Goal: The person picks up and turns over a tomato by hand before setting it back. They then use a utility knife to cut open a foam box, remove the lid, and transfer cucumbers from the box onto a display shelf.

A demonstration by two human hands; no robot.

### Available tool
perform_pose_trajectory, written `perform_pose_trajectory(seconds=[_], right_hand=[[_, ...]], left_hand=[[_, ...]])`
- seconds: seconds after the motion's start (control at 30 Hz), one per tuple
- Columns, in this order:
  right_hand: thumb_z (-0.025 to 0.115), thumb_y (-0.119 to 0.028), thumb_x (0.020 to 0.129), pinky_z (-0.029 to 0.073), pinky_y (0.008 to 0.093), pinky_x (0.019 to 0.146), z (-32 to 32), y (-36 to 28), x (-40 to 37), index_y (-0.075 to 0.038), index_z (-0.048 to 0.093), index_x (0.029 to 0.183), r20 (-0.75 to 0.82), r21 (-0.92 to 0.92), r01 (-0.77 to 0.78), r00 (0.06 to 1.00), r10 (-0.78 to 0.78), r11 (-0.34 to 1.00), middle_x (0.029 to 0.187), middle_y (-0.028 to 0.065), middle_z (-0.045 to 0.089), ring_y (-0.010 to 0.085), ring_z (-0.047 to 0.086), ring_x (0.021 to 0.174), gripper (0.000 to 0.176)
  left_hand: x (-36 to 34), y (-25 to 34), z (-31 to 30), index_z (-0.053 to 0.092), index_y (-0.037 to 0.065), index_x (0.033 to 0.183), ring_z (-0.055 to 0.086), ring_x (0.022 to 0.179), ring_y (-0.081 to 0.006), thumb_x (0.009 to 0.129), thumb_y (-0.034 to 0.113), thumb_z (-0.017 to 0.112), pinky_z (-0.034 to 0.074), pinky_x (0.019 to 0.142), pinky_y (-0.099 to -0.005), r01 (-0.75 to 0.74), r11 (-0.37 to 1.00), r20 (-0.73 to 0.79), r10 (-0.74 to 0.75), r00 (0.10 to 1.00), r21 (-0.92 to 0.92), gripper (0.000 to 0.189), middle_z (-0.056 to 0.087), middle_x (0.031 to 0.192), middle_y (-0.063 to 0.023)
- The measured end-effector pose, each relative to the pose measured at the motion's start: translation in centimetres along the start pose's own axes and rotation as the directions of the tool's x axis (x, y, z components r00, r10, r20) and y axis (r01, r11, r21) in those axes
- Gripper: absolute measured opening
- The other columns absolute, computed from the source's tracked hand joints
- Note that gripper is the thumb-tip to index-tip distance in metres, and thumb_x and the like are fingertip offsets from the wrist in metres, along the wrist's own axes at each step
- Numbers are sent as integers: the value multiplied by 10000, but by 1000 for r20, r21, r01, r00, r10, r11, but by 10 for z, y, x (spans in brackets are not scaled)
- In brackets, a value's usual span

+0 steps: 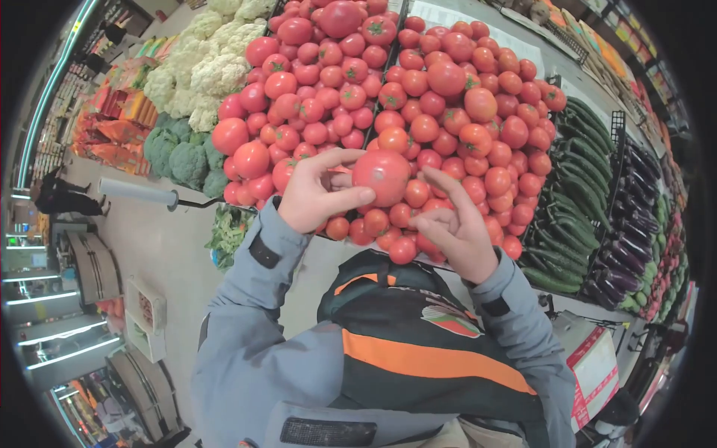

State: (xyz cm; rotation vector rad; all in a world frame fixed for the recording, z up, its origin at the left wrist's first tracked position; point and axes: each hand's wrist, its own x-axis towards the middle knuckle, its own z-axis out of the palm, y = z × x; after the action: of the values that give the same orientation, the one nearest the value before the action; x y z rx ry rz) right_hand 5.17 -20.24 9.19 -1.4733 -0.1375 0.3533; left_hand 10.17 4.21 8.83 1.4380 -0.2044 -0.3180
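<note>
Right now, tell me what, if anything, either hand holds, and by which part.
The left hand grips a large tomato by its left side in the view; the right hand, beside it, appears to hold nothing.

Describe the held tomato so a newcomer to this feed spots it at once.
Find the tomato heap between the broccoli and the cucumbers. Toward its near edge, the left hand grips a single red tomato, with the right hand just beside it. It is the only one held up, and it looks bigger than those around it.
</note>
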Motion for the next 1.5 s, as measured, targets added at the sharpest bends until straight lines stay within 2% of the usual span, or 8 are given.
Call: perform_pose_trajectory(seconds=[0.1, 0.5, 0.6, 0.7, 0.9, 1.0, 1.3, 1.5], right_hand=[[650, -100, 906, 530, 252, 725, 11, -1, 6, -95, 173, 1532, -4, 69, 29, 1000, -28, 997, 919, 195, 704, 152, 676, 795, 787], [698, 48, 829, 572, 311, 887, 11, -2, -8, 11, 334, 1460, 2, 149, 103, 995, -104, 984, 1370, 187, 523, 229, 663, 1026, 730], [721, 47, 811, 544, 224, 750, 11, 6, -8, 19, 407, 1420, -21, -25, 168, 986, -168, 986, 1343, 127, 505, 132, 627, 872, 686], [756, 29, 785, 473, 188, 647, 17, 7, -8, -15, 474, 1396, -55, -75, 249, 966, -254, 965, 1166, 80, 483, 77, 477, 707, 674], [774, -1, 779, 472, 188, 634, 22, 11, -8, -42, 494, 1387, -82, -134, 203, 973, -215, 970, 1166, 77, 468, 70, 478, 678, 671], [774, 12, 779, 526, 237, 775, 21, 12, -9, -18, 497, 1371, -36, -122, 176, 983, -182, 977, 1249, 109, 468, 127, 535, 989, 654], [737, -112, 857, 534, 396, 951, 28, 17, -15, -2, 363, 1429, -29, 283, 101, 995, -97, 954, 1367, 185, 491, 303, 617, 1102, 692], [781, -270, 821, 507, 369, 967, 26, 28, -12, 25, 377, 1415, -57, 237, 129, 991, -119, 963, 1350, 225, 511, 277, 568, 1184, 777]], left_hand=[[-5, 3, 15, 598, 3, 1224, 693, 934, -221, 722, 111, 853, 601, 810, -309, -23, 999, 35, 24, 999, -49, 574, 685, 1083, -102], [-14, -13, 35, 498, 11, 1313, 652, 1020, -288, 921, 244, 644, 598, 825, -461, 186, 928, 209, -122, 970, -322, 478, 608, 1186, -156], [-13, -28, 40, 538, -28, 1256, 654, 727, -252, 922, 290, 565, 525, 596, -282, 163, 933, 181, -108, 978, -321, 462, 663, 971, -180], [-16, -31, 43, 523, -38, 1285, 690, 830, -321, 899, 314, 581, 580, 595, -353, 160, 922, 158, -110, 981, -353, 526, 658, 1062, -216], [-18, -38, 42, 497, -82, 1303, 636, 1052, -445, 978, 260, 433, 571, 866, -465, 183, 867, 190, -104, 976, -464, 476, 645, 1126, -264], [-16, -52, 45, 611, -31, 1089, 621, 552, -230, 988, 368, 445, 436, 426, -253, 131, 934, -35, -151, 988, -333, 444, 684, 836, -194], [-28, -26, 27, 624, 0, 1197, 643, 912, -209, 984, 326, 557, 613, 718, -352, 81, 988, 68, -72, 995, -133, 395, 664, 1051, -121], [-28, -36, 35, 612, 9, 1156, 665, 711, -161, 983, 278, 567, 598, 631, -268, 108, 963, 5, -110, 994, -248, 323, 663, 918, -111]])
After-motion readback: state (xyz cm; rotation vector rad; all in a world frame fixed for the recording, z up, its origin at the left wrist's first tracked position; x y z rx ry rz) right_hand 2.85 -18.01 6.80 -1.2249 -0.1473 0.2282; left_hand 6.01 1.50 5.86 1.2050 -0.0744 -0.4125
